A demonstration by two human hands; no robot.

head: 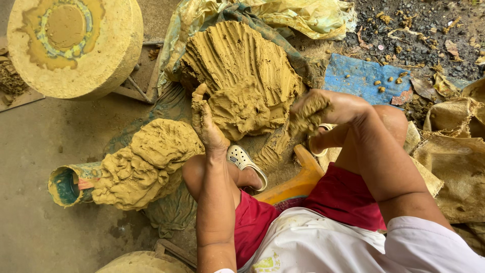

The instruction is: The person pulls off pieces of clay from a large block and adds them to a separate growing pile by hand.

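Two clay-smeared hands work at the big ridged mound of yellow-brown wet clay (242,76) in the upper middle of the frame. The left hand (206,124) is spread open, fingers straight, its edge pressed against the lower left flank of the mound, gripping nothing. The right hand (323,108), right of centre, is clenched around a small torn lump of the same clay (305,117), held just beside the mound's lower right edge.

Left of centre lies a second lumpy heap of pulled clay pieces (144,164), piled against a green-lined cylindrical mould caked with clay (68,184) lying on its side at the lower left. At the upper left stands a thick round clay-coated wheel disc (76,45).

The person sits low in the lower middle, knees apart, in red shorts (348,197) and a white shirt (323,245), on an orange plastic stool (298,184), a white perforated clog (245,163) on one foot. A crumpled yellow plastic sheet (303,15) lies behind the mound, and a blue tarp patch (361,76) shows at the upper right.
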